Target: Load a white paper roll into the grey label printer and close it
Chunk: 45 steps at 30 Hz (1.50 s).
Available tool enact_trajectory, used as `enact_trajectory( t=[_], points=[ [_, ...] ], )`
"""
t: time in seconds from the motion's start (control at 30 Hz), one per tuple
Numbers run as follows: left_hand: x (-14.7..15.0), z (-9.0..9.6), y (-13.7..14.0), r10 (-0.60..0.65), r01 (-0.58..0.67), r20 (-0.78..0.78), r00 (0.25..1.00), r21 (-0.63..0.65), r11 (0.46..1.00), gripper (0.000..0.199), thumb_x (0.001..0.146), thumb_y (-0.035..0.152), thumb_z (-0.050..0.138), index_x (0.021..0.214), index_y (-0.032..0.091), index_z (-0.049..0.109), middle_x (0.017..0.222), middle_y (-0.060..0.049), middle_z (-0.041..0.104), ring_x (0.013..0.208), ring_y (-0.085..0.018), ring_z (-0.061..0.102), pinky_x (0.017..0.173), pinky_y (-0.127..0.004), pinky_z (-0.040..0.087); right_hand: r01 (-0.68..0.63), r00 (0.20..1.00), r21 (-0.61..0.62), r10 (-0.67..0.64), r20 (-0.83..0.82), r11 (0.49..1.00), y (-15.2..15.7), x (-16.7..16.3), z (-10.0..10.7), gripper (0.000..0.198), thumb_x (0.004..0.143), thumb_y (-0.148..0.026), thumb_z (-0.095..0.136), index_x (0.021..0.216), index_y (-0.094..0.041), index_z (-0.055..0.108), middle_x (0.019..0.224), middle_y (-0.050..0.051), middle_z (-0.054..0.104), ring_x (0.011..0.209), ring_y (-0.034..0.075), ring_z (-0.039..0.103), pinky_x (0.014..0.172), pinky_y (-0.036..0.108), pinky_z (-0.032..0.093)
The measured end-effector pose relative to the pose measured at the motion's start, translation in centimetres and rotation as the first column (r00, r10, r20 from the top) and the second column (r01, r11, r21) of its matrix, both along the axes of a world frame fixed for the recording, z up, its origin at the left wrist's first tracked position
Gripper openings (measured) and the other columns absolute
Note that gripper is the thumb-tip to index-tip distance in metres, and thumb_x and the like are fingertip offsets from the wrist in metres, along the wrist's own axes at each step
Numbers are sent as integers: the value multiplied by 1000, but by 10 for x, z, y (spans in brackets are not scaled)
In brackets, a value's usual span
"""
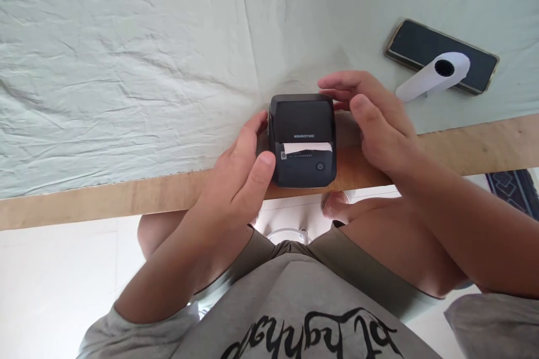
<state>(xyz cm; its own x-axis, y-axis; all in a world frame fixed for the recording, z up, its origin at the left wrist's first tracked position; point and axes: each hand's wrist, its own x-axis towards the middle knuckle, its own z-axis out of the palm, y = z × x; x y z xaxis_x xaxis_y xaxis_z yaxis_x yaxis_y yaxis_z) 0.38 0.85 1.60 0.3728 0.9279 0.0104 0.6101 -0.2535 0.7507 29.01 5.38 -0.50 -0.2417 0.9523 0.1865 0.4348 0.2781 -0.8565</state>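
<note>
A black label printer (303,114) sits upright at the front edge of the table, partly over the bare wooden strip. A strip of white paper (307,148) sticks out of its slot, above a round power button (320,166). My left hand (240,173) lies along the printer's left side, thumb apart from the fingers, with the fingertips touching or close to the casing. To the right, my right hand (374,117) is loosely curved and open. Its fingers are near the printer's upper right corner, and a gap separates its thumb from the casing.
A dark phone (425,44) lies at the right on the pale wrinkled cloth (168,39). A white tube-like object with a dark round end (421,79) rests partly over it. The wooden table edge (126,196) runs just in front of my lap.
</note>
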Motion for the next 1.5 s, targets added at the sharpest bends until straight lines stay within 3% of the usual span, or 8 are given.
enact_trajectory(
  t=[0.1,0.23,0.47,0.97,1.1,1.23,1.37,1.5],
  points=[
    [-6,-1,0,-112,112,-45,993,-1,994,80,120,67,51,187,26,37,195,-14,44,180,-43,46,147,-66,47,33,998,34,-35,59,999,-5,4,-3,46,119,-56,47,154,-36,68,159,5,72,150,25,73,128,51,66],
    [-8,-12,2,-127,135,-164,978,41,990,118,101,74,85,191,25,28,197,-20,38,181,-49,42,146,-69,46,-58,978,87,39,203,995,-3,10,-10,58,107,-27,53,164,-33,60,157,6,74,146,24,75,126,51,68],
    [-7,-12,5,-83,86,-147,986,13,996,118,98,91,82,188,30,37,197,-14,40,179,-48,47,146,-64,48,-87,976,118,60,209,989,-4,5,-11,65,101,-19,55,164,-33,58,163,5,71,146,25,75,131,53,67],
    [-7,-10,6,-71,75,-126,989,24,997,112,98,91,82,186,31,47,195,-12,44,175,-46,54,142,-64,52,18,987,30,-23,161,999,-5,-3,-15,74,95,-28,59,169,-26,53,159,10,74,142,29,78,124,58,68],
    [-8,-13,6,-75,78,-154,985,18,997,124,92,92,86,189,29,40,196,-14,43,179,-47,48,143,-63,51,36,988,-9,-35,149,999,-3,1,-1,54,111,-49,50,158,-28,66,152,9,76,140,27,78,120,57,69],
    [-9,-14,5,-53,54,-149,987,3,999,122,96,94,77,189,24,40,194,-17,44,178,-47,49,142,-62,52,-65,979,33,58,196,997,2,7,10,62,97,-66,77,149,-33,74,151,7,74,131,25,79,107,45,73],
    [-6,-12,2,-82,91,-202,976,35,995,113,104,89,67,187,16,41,192,-20,47,176,-46,52,144,-61,49,0,956,276,-81,283,961,5,-1,24,40,96,-61,81,121,-30,81,104,3,77,93,17,74,84,35,66],
    [-4,-13,1,-79,102,-244,967,81,991,110,107,80,67,186,8,40,191,-24,47,176,-45,52,144,-57,49,139,915,364,-260,309,921,4,-26,43,25,113,-44,57,110,-29,77,62,-3,57,60,12,56,69,32,50]
  ],
)
